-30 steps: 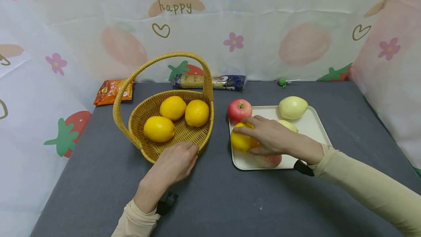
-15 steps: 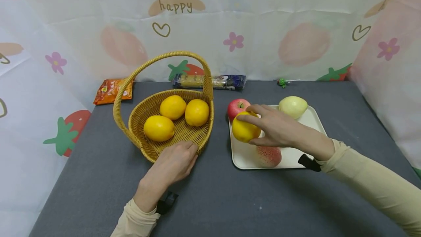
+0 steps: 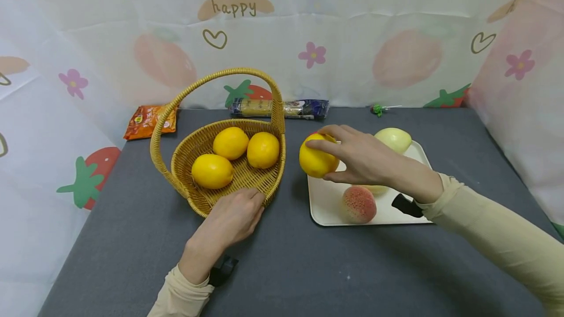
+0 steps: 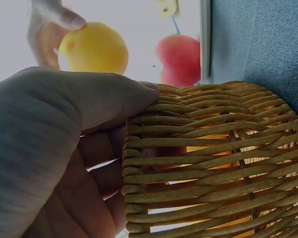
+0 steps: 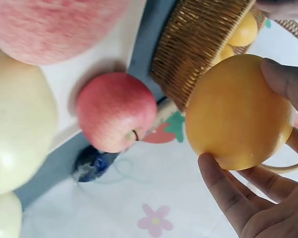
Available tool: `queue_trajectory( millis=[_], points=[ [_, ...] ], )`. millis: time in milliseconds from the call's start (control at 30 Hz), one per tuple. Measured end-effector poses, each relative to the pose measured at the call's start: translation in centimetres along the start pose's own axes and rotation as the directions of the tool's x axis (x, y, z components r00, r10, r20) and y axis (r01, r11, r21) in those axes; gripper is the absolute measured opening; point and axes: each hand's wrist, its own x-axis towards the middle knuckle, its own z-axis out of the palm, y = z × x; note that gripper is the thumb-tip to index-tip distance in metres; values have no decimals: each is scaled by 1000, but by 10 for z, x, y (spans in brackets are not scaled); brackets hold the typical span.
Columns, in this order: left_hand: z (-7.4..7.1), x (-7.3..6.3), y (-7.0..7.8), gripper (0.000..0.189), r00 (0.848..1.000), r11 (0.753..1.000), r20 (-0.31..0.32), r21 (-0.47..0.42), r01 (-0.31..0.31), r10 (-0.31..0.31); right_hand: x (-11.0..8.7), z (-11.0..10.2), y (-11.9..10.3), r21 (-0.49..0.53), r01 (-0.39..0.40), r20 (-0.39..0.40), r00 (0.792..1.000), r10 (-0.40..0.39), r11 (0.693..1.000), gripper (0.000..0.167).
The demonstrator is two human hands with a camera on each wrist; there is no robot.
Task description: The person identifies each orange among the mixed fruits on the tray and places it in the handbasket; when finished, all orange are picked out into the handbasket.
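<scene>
My right hand (image 3: 361, 155) grips a round, yellowish orange (image 3: 318, 156) between thumb and fingertips, above the left side of a cream tray (image 3: 328, 216). At the near rim of a wicker basket (image 3: 176, 165), my left hand (image 3: 233, 214) pinches the weave, thumb (image 4: 114, 94) outside and fingers inside. Several similar fruits (image 3: 212, 171) lie in the basket. A speckled pink peach (image 3: 359, 204) sits on the tray below my right hand. The red apple (image 5: 116, 111) is mostly hidden behind the held orange in the head view.
Pale yellow-green fruit (image 3: 393, 139) lies at the tray's back, with another partly under my right hand. Along the back edge are an orange snack packet (image 3: 147, 122), a long pasta-like packet (image 3: 304, 109) and a green-wrapped lollipop (image 3: 378, 109). The basket's tall handle (image 3: 240, 71) arches upward.
My right hand has lifted the orange off the tray and carried it up and slightly left, uncovering the peach. My left hand and the basket have stayed in place.
</scene>
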Motion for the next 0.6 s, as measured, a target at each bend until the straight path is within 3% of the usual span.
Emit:
queue_trajectory(
  millis=[600],
  points=[
    [-1,0,0,10,1000,1000,28,-6,8,-8,52,-2,-24,39,58,12,998,-59,998,63]
  ],
)
